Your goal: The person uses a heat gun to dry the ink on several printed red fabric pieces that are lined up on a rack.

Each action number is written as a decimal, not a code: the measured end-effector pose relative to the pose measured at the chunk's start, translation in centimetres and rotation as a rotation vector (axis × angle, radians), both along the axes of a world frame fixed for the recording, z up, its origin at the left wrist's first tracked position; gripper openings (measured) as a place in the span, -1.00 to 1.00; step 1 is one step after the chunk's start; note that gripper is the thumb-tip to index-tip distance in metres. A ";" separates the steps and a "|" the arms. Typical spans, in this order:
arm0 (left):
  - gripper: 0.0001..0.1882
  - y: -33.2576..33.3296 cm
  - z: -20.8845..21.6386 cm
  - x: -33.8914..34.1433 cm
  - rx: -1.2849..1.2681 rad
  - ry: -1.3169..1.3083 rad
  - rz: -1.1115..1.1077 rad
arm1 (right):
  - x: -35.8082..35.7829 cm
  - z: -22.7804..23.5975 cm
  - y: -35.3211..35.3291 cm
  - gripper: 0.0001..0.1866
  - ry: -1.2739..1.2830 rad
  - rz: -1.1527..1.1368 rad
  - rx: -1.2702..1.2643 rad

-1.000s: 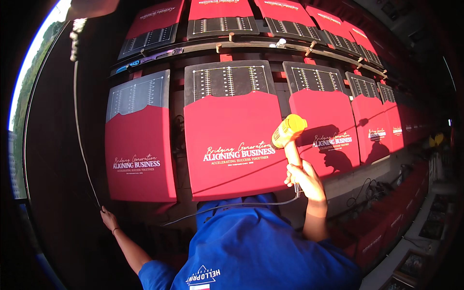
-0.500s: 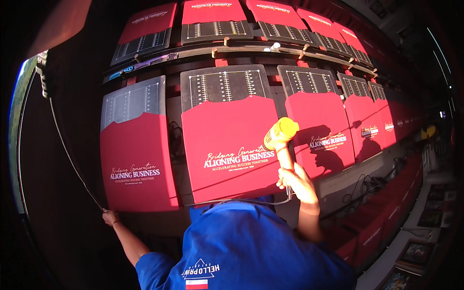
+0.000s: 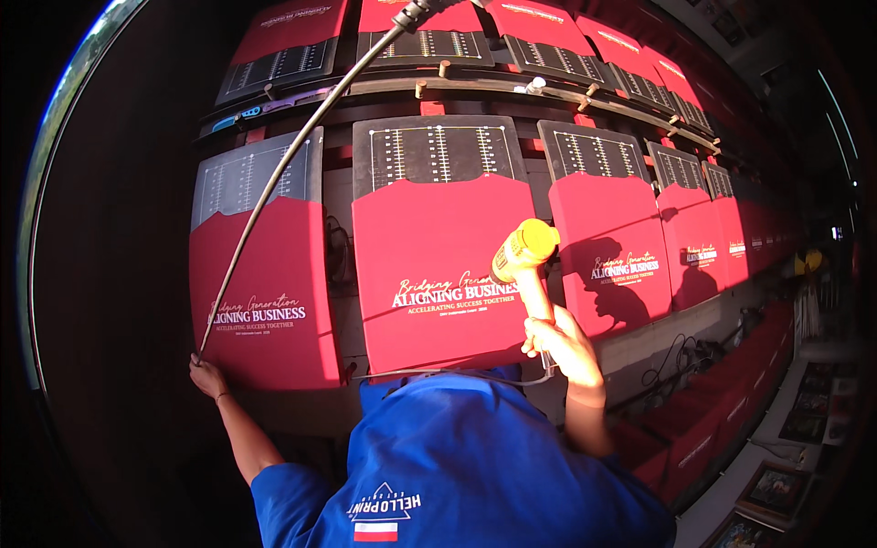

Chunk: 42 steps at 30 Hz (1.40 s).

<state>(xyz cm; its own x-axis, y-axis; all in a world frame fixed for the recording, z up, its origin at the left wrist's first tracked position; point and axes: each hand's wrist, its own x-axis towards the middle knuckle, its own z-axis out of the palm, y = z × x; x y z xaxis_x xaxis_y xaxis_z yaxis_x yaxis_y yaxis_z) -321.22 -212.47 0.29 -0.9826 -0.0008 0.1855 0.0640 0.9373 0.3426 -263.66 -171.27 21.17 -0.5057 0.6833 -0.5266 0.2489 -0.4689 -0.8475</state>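
Observation:
My right hand (image 3: pixel 565 347) is wrapped round the handle of a yellow heat gun (image 3: pixel 525 248), held up in front of the middle red shirt (image 3: pixel 438 247). A thin cord runs from the bottom of its handle. At the left, my left hand (image 3: pixel 208 376) is closed on the lower end of a grey cable (image 3: pixel 283 164), beside the lower edge of the left red shirt (image 3: pixel 260 274). This cable slants up to a thick dark ribbed sleeve (image 3: pixel 416 13) at the top. Both shirts lie stretched on dark boards with white scale marks, and carry white printed lettering.
More red shirts on boards stretch away to the right, such as one nearby (image 3: pixel 607 247), with another row behind. Between the rows runs a long rail (image 3: pixel 493 80) with short wooden pegs. Loose black cables (image 3: pixel 671 361) and framed pictures (image 3: pixel 776 484) are at the right.
The cable's upper end has swung right, so the cable now crosses in front of the left shirt. My right hand still holds the heat gun in nearly the same place.

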 end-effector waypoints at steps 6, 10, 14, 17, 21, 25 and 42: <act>-0.59 -1.4 -0.3 0.4 -0.105 0.098 -0.001 | -0.8 0.6 -0.1 -0.85 0.028 0.025 -0.052; -0.59 -1.4 0.2 0.9 -0.106 -0.027 0.151 | -1.6 0.5 -0.5 -0.85 0.073 0.076 -0.038; -0.60 -0.8 2.2 3.1 -0.096 -0.070 0.269 | -1.7 0.2 -0.1 -0.82 0.040 0.112 -0.067; -0.63 -2.4 2.5 3.9 -0.089 -0.086 0.293 | -2.7 0.0 -0.9 -0.83 0.031 0.095 -0.027; -0.64 -8.8 -1.0 4.5 -0.118 -0.053 0.304 | -2.8 1.0 -0.5 -0.81 0.065 0.168 -0.112; -0.65 -9.9 -3.6 6.6 -0.173 -0.026 0.229 | -3.4 0.3 -1.0 -0.79 0.105 0.178 -0.031; -0.55 -9.8 -1.9 5.7 0.477 -0.194 0.339 | -4.6 -1.0 -0.2 -0.75 0.103 0.297 -0.104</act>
